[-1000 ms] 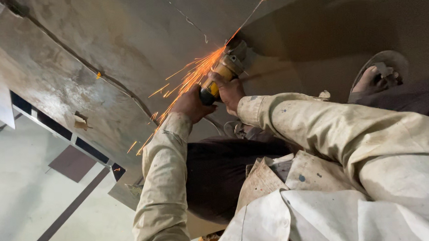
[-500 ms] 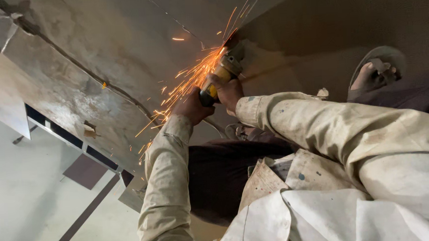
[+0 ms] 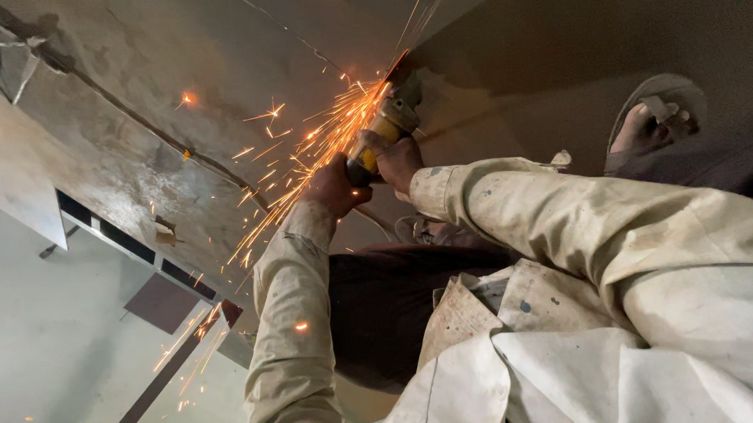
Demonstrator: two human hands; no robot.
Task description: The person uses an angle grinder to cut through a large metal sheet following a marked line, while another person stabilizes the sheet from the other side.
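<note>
Beside a sandalled foot (image 3: 651, 124), both hands' grips (image 3: 334, 188) (image 3: 398, 161) close round a sparking grinder (image 3: 381, 134) on sheet metal (image 3: 157, 120).

Dim workshop, pale concrete floor (image 3: 40, 341), dark square floor patch (image 3: 162, 302), rusty metal sheet (image 3: 134, 164) overhead

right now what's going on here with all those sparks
A person in a stained pale work shirt is running a yellow angle grinder against a large steel plate. Both hands grip it: the left hand low on the yellow body, the right hand just beside it. Orange sparks stream away from the disc toward the lower left. A sandalled foot rests on the floor to the right.
</note>
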